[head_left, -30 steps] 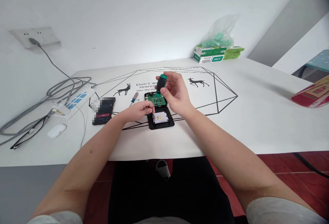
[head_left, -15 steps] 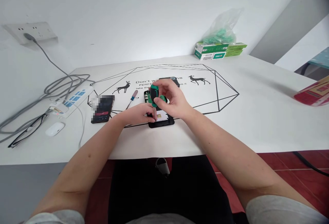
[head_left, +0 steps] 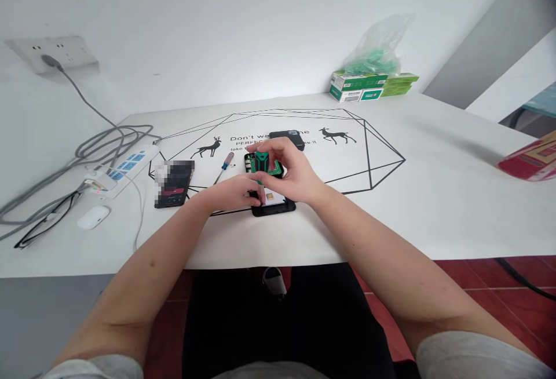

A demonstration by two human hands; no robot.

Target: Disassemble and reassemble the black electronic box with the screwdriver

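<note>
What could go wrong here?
Two likely risks:
1. The upright green-and-black screwdriver in the right hand could slip and jab the left hand, whose fingers sit right by the shaft.
2. A skid could scratch the white panel in the black casing, or the exposed green board just beyond.

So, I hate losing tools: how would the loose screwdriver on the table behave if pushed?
The loose screwdriver would probably roll, as its handle looks rounded and lies on a flat table. Its slim, straight shaft looks metallic, so likely stiff.
</note>
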